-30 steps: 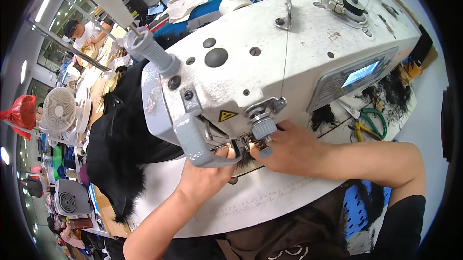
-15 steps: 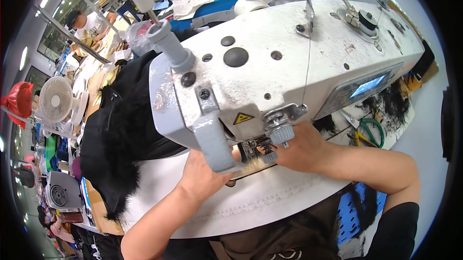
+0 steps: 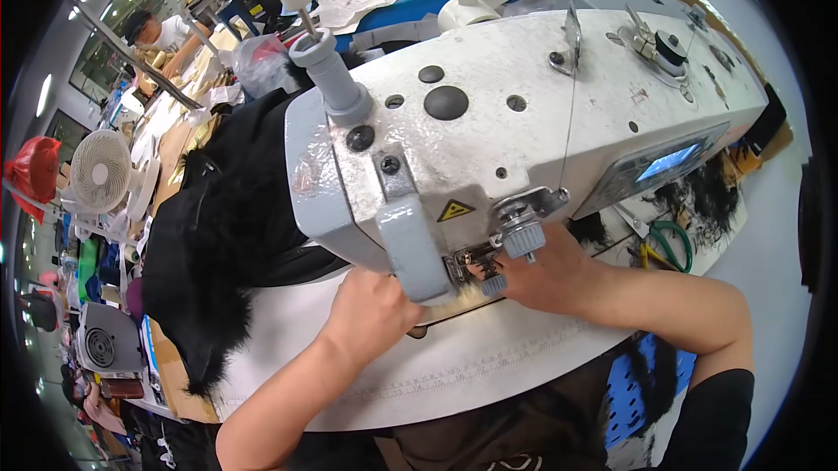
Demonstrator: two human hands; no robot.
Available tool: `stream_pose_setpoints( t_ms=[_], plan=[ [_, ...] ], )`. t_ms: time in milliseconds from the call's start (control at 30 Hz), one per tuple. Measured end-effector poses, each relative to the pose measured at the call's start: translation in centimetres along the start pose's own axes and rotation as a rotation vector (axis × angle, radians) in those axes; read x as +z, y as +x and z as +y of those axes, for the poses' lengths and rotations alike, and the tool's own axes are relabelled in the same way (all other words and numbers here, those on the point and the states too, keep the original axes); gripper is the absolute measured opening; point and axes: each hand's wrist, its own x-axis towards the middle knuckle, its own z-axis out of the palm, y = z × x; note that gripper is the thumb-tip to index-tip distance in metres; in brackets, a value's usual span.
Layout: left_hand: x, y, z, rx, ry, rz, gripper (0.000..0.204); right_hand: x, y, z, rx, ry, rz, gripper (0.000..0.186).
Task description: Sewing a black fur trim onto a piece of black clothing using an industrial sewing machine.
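My left hand [image 3: 371,309] rests on the white sewing table, left of the needle area, its fingers curled in and partly hidden behind the grey guard [image 3: 412,248] of the sewing machine [image 3: 489,122]. Right of the presser foot [image 3: 471,266], my right hand [image 3: 554,275] is bent inward, its fingers drawn together and partly covered by the thread tension knob [image 3: 522,237]. Between the hands, pale fluffy material [image 3: 467,299] shows under the foot. What either hand grips is hidden.
Black fabric with fur trim [image 3: 209,253] lies left of the machine. Green-handled scissors [image 3: 672,244] and black fur scraps [image 3: 707,192] are at the right. A white fan [image 3: 100,170] stands far left. Another person [image 3: 161,39] works at the back left.
The machine appears slightly farther right and lower in the view. Both hands remain beside the presser foot, and the fingertips of the left have passed out of sight behind the guard.
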Motion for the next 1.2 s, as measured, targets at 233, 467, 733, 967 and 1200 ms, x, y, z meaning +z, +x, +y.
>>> stream_pose_setpoints(
  t_ms=[233, 467, 733, 967, 1200],
  plan=[
    [0.4, -0.3, 0.1, -0.015, -0.076, 0.085, 0.015, -0.2, 0.0, -0.1, -0.001, -0.043, 0.012, 0.009],
    [-0.6, -0.4, 0.2, -0.076, -0.117, -0.014, 0.020, -1.1, 0.3, -0.6, -0.064, -0.003, -0.157, 0.039],
    [-2.0, -0.2, -0.4, -0.168, -0.497, -0.003, 0.038, 0.2, 0.1, -1.2, -0.010, 0.171, -0.225, 0.050],
    [-4.8, 1.1, -2.2, -0.076, -0.439, -0.228, 0.039, -1.8, 1.1, -1.1, 0.068, 0.375, -0.368, 0.021],
    [-3.5, 0.0, -1.8, 0.017, -0.166, -0.316, 0.027, -2.5, 1.4, -0.8, -0.024, 0.360, -0.381, 0.035]
  ],
)
